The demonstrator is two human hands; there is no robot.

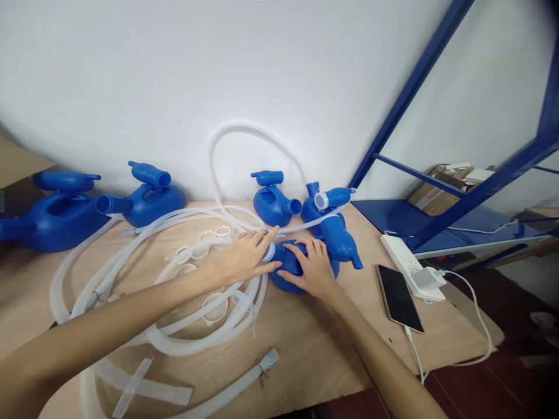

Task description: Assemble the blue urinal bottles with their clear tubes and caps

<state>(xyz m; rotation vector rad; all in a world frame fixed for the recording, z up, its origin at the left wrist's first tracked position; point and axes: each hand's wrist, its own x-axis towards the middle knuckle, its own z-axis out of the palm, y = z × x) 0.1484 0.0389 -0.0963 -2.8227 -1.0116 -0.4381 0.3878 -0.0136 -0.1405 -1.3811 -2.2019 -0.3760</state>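
A blue plastic urinal bottle lies on the wooden table, its neck pointing left. My left hand has thumb and fingers around the white cap at the mouth of that neck. On top of the same bottle rests my right hand, thumb and fingers curved over its body and gripping it. The palm sides of both hands are hidden. Right behind my right hand, a smaller blue piece with a narrow tip touches or overlaps the bottle.
Several more blue bottles stand along the wall. Clear tubing lies coiled at left among white ring caps. To the right are a phone, a power strip with a plugged charger, and a blue metal rack.
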